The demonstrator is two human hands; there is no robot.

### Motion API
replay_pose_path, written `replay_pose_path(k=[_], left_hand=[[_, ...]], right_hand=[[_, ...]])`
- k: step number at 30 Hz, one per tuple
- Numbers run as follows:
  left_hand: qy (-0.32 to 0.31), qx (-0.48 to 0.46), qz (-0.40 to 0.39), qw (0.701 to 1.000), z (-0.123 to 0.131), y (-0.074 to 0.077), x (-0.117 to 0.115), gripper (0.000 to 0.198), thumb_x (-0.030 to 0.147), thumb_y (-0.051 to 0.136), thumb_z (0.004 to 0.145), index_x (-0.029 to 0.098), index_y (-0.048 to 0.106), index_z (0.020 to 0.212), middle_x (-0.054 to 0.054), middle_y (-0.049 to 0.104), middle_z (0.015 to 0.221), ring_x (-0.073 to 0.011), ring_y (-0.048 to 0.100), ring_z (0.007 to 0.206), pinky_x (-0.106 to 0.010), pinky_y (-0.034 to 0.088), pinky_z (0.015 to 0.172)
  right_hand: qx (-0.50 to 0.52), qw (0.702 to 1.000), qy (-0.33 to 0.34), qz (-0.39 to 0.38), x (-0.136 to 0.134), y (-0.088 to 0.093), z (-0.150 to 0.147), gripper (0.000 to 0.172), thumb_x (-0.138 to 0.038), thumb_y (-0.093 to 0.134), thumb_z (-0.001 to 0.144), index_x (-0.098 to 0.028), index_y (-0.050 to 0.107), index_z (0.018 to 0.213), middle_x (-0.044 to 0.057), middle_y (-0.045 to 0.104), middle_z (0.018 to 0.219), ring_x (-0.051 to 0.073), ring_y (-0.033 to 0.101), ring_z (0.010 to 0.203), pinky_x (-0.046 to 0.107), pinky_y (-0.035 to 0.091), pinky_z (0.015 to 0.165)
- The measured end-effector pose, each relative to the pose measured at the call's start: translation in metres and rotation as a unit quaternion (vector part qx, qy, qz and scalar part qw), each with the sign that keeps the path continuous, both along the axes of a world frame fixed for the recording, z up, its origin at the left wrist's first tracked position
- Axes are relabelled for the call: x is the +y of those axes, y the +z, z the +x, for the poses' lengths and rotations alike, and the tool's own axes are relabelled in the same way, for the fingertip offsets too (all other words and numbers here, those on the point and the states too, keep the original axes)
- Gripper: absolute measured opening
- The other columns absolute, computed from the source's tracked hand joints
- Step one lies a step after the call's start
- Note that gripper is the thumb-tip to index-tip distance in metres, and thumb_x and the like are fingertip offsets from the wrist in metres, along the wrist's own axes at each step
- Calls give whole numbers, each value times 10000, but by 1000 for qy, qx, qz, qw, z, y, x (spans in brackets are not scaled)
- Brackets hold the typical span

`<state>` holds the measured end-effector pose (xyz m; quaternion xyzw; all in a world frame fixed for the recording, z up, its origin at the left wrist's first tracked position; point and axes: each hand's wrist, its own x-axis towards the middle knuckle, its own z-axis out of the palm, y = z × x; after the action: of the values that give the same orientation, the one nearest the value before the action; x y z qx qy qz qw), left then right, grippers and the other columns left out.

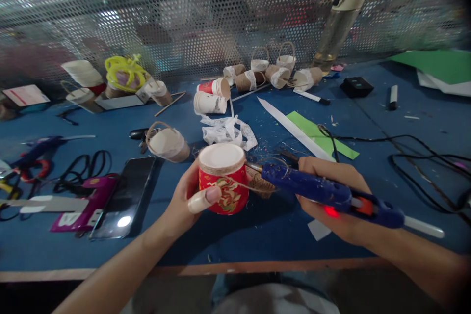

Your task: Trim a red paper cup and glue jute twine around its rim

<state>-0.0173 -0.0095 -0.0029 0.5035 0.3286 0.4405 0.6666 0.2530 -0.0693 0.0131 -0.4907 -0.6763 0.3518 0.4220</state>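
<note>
My left hand [187,201] is wrapped round a red paper cup [223,184] turned bottom up, with brown twine wound about its top edge. My right hand [331,196] grips a blue hot glue gun [324,191]. The gun's metal nozzle touches the right side of the cup just under the twine band. A loose bundle of twine [259,182] lies right behind the nozzle.
On the blue table [257,235] lie a phone [127,196], a twine-wrapped cup [168,143], white lace ribbon [226,130], several finished cups and small baskets [261,73], green and white paper strips [312,135], scissors and cables. A perforated metal wall and a bottle [340,22] stand behind.
</note>
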Motion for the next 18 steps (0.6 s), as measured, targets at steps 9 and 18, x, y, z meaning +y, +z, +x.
replay_pose_path(k=[9, 18], left_hand=[[4, 19, -24, 1000, 4, 7, 1, 771, 495, 895, 710, 205, 689, 1394, -130, 831, 1103, -375, 779, 1051, -411, 650, 868], [2, 5, -24, 1000, 1, 5, 1, 716, 492, 866, 738, 195, 703, 1369, -146, 823, 1138, -410, 766, 1096, -475, 645, 914]], right_hand=[[-2, 1000, 5, 1, -2, 0, -2, 290, -138, 699, 799, -239, 446, 699, -45, 508, 636, 123, 450, 549, 309, 302, 529], [4, 1000, -6, -3, 2, -2, 0, 236, -129, 670, 819, -235, 490, 710, -32, 541, 674, 131, 480, 580, 314, 319, 535]])
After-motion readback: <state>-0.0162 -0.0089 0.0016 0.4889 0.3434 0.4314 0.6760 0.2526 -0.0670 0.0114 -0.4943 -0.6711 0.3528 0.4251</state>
